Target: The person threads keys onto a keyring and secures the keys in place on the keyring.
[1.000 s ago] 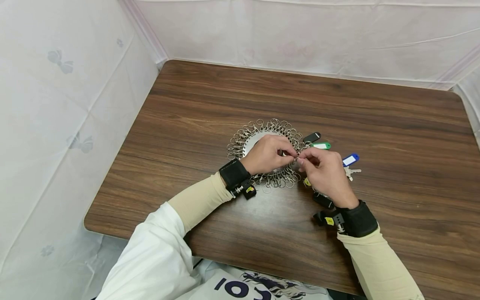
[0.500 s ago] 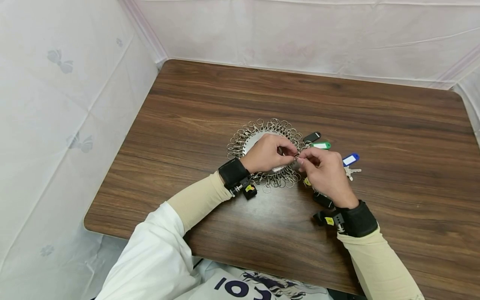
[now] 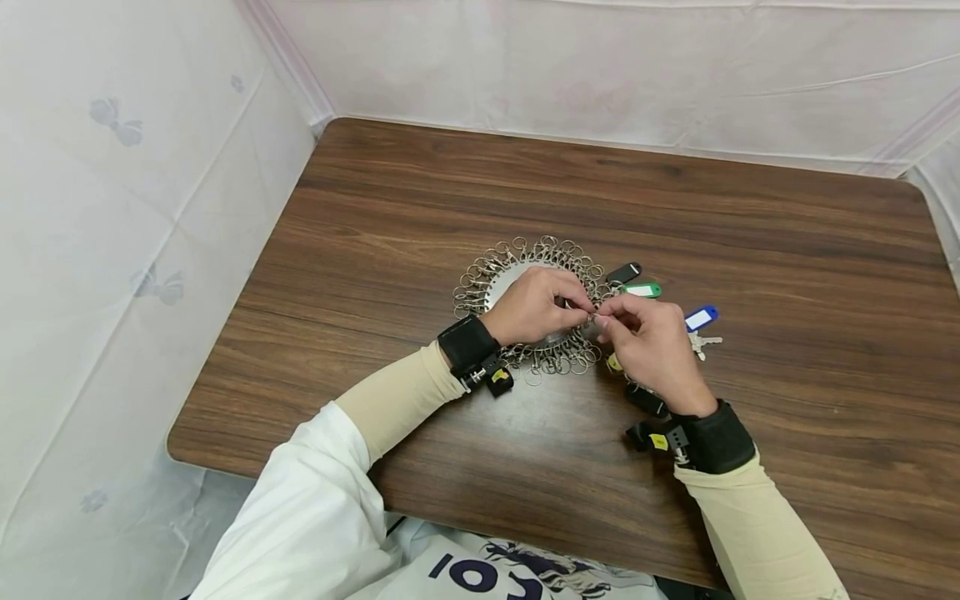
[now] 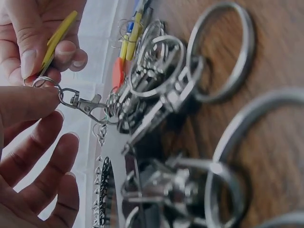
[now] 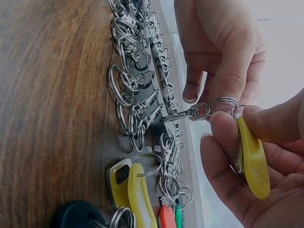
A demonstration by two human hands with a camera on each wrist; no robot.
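1. Steel split ring (image 5: pixel 222 101) sits between the two hands, above the right side of the clip wreath (image 3: pixel 517 254) on the counter (image 3: pixel 450 200).
2. The left hand (image 3: pixel 534 306) pinches the ring from one side, its grip pressed together on the wire; a swivel clasp (image 4: pixel 85 105) hangs from the ring and leads down to the wreath.
3. The right hand (image 3: pixel 651 346) pinches a yellow tag (image 5: pixel 251 164), thumb and forefinger closed on it, the tag's top end touching the ring.
4. In the left wrist view the ring (image 4: pixel 45 81) shows at the left thumb tip, with the tag (image 4: pixel 58 35) slanting up between the right fingers.
5. A second yellow tag (image 5: pixel 138 194) lies flat on the counter beside a black tag (image 5: pixel 78 213), just below the wreath's edge.
6. Right of the hands lie a black tag (image 3: pixel 624 272), a green tag (image 3: pixel 642 291) and a blue tag (image 3: pixel 701 318) with keys (image 3: pixel 705 343) beside it.
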